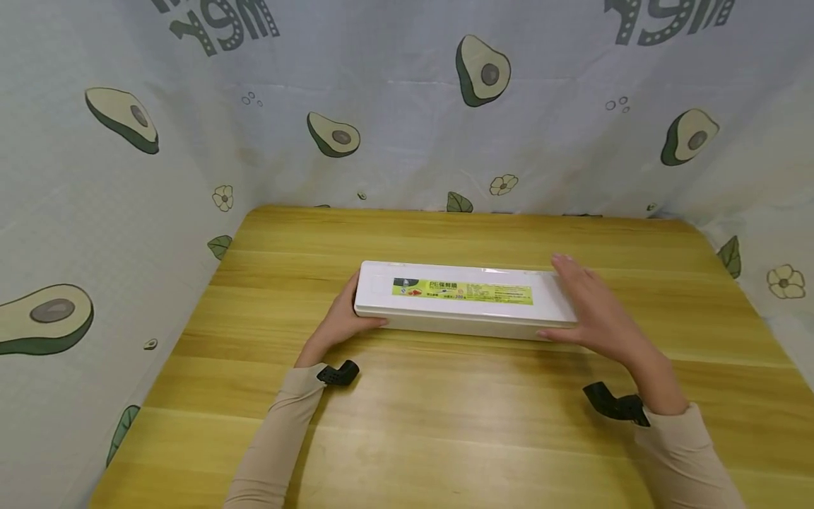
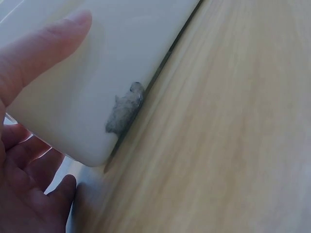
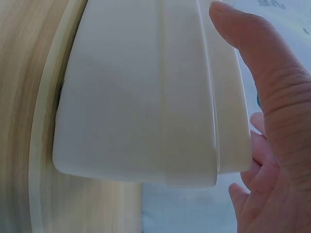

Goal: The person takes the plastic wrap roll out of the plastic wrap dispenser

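A long white cling film box (image 1: 375, 293) with a yellow-green label lies across the wooden table. My left hand (image 1: 337, 322) grips its left end, with the thumb along the front face and the other fingers round the end. In the left wrist view, the thumb (image 2: 53, 41) lies on the white side, near a grey scuffed patch (image 2: 124, 111) at the bottom edge. Around the right end, my right hand (image 1: 594, 311) is spread, thumb at the front and fingers extended toward the far edge. The right wrist view shows the box end (image 3: 126, 107) beside that hand's thumb (image 3: 262, 53).
The wooden tabletop (image 1: 445, 417) stretches around the box. Behind and at both sides hangs a white cloth (image 1: 407, 141) printed with avocados, leaves and flowers. A black wrist mount (image 1: 340, 372) sits on the left forearm, another wrist mount (image 1: 613, 404) on the right.
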`<action>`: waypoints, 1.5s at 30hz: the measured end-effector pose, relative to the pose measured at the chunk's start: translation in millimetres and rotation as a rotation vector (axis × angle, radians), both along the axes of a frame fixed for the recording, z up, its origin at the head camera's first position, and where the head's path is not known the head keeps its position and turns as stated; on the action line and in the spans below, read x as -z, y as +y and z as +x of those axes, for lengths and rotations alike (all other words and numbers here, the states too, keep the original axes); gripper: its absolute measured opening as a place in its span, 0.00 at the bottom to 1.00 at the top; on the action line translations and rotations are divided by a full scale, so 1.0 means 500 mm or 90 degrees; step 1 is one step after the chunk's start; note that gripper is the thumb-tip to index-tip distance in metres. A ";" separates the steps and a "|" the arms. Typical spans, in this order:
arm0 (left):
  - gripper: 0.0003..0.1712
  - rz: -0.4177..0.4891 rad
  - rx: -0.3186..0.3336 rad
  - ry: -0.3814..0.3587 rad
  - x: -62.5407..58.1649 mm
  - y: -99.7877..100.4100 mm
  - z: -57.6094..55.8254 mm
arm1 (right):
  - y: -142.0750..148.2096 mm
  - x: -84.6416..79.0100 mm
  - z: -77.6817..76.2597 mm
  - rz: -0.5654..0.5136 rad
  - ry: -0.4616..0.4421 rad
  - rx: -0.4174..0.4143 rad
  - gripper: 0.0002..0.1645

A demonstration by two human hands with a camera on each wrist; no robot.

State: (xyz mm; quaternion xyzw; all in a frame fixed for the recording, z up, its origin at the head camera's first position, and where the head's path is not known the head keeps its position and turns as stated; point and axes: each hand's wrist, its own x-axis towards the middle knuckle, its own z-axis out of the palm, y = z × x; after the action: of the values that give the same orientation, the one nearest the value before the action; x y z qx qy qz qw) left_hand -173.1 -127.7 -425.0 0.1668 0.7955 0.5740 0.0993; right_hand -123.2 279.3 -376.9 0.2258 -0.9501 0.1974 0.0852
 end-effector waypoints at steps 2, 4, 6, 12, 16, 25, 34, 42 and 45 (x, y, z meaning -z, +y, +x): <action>0.60 -0.003 0.001 0.001 0.001 0.000 0.000 | -0.004 0.000 -0.002 0.001 -0.001 -0.001 0.73; 0.61 -0.003 0.000 0.003 0.009 0.000 -0.004 | -0.007 0.000 -0.003 0.001 -0.002 -0.004 0.73; 0.62 0.001 -0.002 0.003 0.025 -0.002 -0.012 | -0.010 -0.001 -0.004 0.000 -0.002 -0.005 0.73; 0.64 0.008 -0.012 0.017 0.064 -0.007 -0.031 | -0.022 -0.002 -0.011 0.005 0.001 -0.013 0.72; 0.63 0.003 -0.009 0.027 0.067 -0.004 -0.030 | -0.029 -0.002 -0.013 0.006 -0.006 -0.019 0.71; 0.64 0.003 -0.009 0.034 0.069 0.000 -0.038 | -0.039 -0.002 -0.022 0.023 0.020 -0.037 0.70; 0.63 -0.004 0.002 0.026 0.062 -0.001 -0.038 | -0.059 -0.011 -0.027 0.029 -0.018 -0.040 0.68; 0.62 -0.009 0.001 0.006 0.016 -0.002 -0.013 | -0.076 -0.015 -0.034 0.061 -0.017 -0.040 0.68; 0.61 -0.015 0.000 0.010 0.000 -0.003 -0.003 | -0.081 -0.017 -0.037 0.069 -0.018 -0.045 0.68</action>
State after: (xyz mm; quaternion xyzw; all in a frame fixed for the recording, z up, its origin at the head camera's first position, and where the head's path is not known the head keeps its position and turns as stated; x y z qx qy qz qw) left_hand -174.6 -129.2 -425.2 0.1701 0.8031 0.5631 0.0948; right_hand -141.9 238.7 -368.3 0.2606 -0.9521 0.1514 0.0523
